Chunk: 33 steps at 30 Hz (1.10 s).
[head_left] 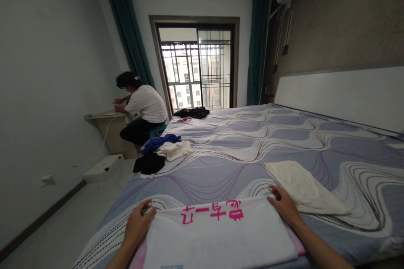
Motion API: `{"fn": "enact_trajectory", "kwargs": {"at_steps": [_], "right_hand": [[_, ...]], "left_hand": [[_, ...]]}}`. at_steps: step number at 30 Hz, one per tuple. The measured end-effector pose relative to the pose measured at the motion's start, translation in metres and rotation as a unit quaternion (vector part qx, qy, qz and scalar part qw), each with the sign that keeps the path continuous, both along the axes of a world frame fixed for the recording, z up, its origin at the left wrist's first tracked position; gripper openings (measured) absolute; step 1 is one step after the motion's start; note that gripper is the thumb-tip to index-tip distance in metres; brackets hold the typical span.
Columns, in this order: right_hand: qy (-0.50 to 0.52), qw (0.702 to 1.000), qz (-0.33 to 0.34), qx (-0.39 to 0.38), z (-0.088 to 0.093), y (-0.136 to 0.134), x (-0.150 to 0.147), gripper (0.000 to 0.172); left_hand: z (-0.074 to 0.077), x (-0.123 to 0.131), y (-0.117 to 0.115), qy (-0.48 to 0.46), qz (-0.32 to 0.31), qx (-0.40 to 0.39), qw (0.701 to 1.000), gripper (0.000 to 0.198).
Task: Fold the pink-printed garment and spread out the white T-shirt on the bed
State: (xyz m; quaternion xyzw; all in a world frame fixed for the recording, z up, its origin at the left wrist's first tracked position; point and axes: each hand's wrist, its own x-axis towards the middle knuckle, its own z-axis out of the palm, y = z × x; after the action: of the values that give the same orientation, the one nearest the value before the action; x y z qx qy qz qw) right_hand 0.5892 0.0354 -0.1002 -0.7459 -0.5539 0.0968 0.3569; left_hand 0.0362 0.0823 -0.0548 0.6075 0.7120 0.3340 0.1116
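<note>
While pinching the white printed cloth (221,235) by both far corners with left hand (138,221) and right hand (285,205) at the near edge of the bed (227,176), judged it light, limp, best held there.

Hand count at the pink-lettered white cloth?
2: left hand at the white cloth's far left corner, right hand at its far right. No others show there; the seated person is off at the desk.

"Surface?"
"Bed (240,134), wavy-patterned sheet (214,172). Near: pink-lettered white cloth (217,231). Right: cream cloth (303,187), flat."
"Left?"
"Blue garment (164,142), off-white garment (174,150), black garment (150,163), all crumpled. Far: dark bundle (197,112)."
</note>
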Motion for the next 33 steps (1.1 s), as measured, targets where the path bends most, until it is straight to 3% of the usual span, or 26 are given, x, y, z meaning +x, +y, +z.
{"fn": "enact_trajectory", "kwargs": {"at_steps": [2,3,7,10,13,18,23,30,33], "right_hand": [[-0.077,0.997,-0.015,0.003,0.009,-0.005,-0.035,0.057],[-0.098,0.995,-0.004,0.007,0.012,-0.01,-0.061,0.057],[-0.174,0.966,0.189,-0.024,0.011,-0.032,-0.176,0.058],[-0.162,0.954,0.241,-0.082,0.007,-0.035,-0.215,0.055],[-0.176,0.956,0.202,-0.116,0.008,-0.027,-0.193,0.056],[-0.216,0.959,0.097,-0.156,0.009,-0.021,-0.114,0.064],[-0.233,0.96,0.048,-0.147,-0.006,-0.025,-0.06,0.063],[-0.243,0.958,0.019,-0.148,-0.021,-0.022,-0.036,0.063],[-0.253,0.955,0.018,-0.151,-0.022,-0.022,-0.035,0.063]], "left_hand": [[0.003,0.036,-0.007,0.08,-0.027,0.061,0.995,0.051],[0.003,0.06,-0.014,0.109,-0.07,0.081,0.988,0.049],[-0.015,0.159,-0.046,0.198,-0.276,0.035,0.94,0.048],[-0.026,0.192,-0.056,0.24,-0.275,-0.035,0.93,0.051],[-0.022,0.178,-0.048,0.258,-0.224,-0.068,0.937,0.053],[-0.015,0.11,-0.031,0.284,-0.148,-0.093,0.943,0.058],[-0.025,0.047,-0.029,0.282,-0.107,-0.105,0.947,0.059],[-0.032,0.002,-0.042,0.212,-0.067,-0.112,0.968,0.061],[-0.032,-0.007,-0.061,0.142,-0.002,-0.068,0.987,0.066]]}}
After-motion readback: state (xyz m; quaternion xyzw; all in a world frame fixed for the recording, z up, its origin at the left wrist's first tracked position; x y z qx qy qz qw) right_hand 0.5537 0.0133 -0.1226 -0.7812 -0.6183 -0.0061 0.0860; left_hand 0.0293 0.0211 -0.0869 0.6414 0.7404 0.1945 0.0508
